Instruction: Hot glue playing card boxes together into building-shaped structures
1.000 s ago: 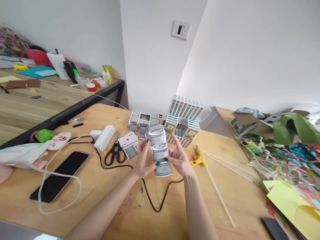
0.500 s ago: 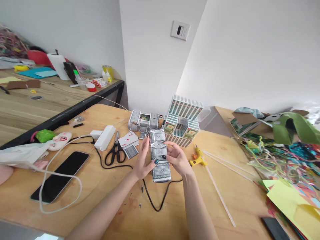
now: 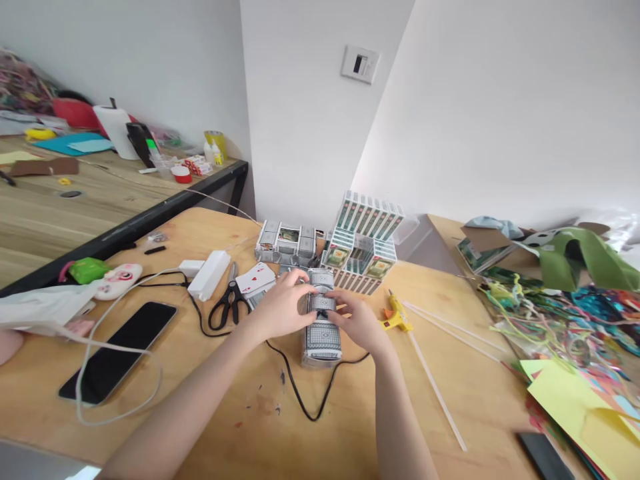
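A long block built of grey-backed playing cards (image 3: 323,341) lies lengthwise before me on the table, with curved cards across its middle and a flat card at the near end. From the left, my left hand (image 3: 286,303) grips it, fingers bent over its far part and thumb at its middle. Opposite, my right hand (image 3: 361,323) holds its right side, with fingertips on the middle cards. Behind my left hand lie loose playing cards (image 3: 256,277), partly covered. Black-handled scissors (image 3: 230,305) rest beside them. A yellow glue gun (image 3: 397,315) is right of my right hand.
Behind the block stand another playing-card structure (image 3: 287,241) and stacked card boxes (image 3: 367,247). A black cable (image 3: 313,419) loops in front. Left are a phone (image 3: 117,353) and a white power adapter (image 3: 210,275); right are glue sticks (image 3: 440,393) and yellow paper (image 3: 583,413).
My left hand has moved from the block's left side up over its far part, fingers now curled across it. The block has tilted slightly, showing its clear near end. My right hand stays on it.
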Demonstrator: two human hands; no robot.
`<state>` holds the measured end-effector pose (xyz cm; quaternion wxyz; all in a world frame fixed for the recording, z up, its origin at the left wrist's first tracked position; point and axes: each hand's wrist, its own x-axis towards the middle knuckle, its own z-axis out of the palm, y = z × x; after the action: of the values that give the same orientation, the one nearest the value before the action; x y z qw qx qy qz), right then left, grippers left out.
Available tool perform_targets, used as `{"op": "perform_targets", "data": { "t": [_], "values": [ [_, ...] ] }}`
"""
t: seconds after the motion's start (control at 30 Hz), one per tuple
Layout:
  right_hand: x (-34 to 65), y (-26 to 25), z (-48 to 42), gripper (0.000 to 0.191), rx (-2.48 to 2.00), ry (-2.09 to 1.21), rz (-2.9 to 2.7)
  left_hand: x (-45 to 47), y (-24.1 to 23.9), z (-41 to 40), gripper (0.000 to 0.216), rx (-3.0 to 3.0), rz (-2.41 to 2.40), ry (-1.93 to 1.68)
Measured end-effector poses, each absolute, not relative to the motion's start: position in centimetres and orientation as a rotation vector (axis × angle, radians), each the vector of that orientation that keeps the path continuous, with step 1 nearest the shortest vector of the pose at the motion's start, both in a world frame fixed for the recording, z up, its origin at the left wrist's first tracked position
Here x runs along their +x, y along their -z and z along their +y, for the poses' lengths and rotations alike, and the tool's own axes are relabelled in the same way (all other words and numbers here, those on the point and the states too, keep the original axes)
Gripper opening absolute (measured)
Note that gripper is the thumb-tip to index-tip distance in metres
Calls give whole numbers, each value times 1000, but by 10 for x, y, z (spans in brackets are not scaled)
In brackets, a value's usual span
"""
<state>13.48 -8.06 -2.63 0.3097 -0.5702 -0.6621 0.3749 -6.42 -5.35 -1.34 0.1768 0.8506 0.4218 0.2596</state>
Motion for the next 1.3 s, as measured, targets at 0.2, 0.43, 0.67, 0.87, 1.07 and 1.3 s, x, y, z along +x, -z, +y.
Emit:
{"op": "perform_targets", "data": {
  "t": [0.2,0.43,0.67,0.87,1.07,1.3],
  "values": [
    [131,-2,-77,29,-1652,-787,-2065,-56,-12,-49,26,2537,1276,-466],
    [126,-11,-73,29,-1636,-677,-2307,-49,-17,-45,28,2502,1344,-247],
    [123,-5,-75,25,-1614,-598,-2356,-45,-17,-34,18,2469,1275,-245],
    [131,2,-81,26,-1515,-680,-2214,-52,-13,-37,20,2384,1209,-385],
    [139,10,-76,25,-1464,-771,-2137,-57,-6,-39,27,2329,1198,-462],
    [136,8,-77,22,-1409,-742,-2167,-61,-3,-37,25,2355,1141,-467]
  ]
}}
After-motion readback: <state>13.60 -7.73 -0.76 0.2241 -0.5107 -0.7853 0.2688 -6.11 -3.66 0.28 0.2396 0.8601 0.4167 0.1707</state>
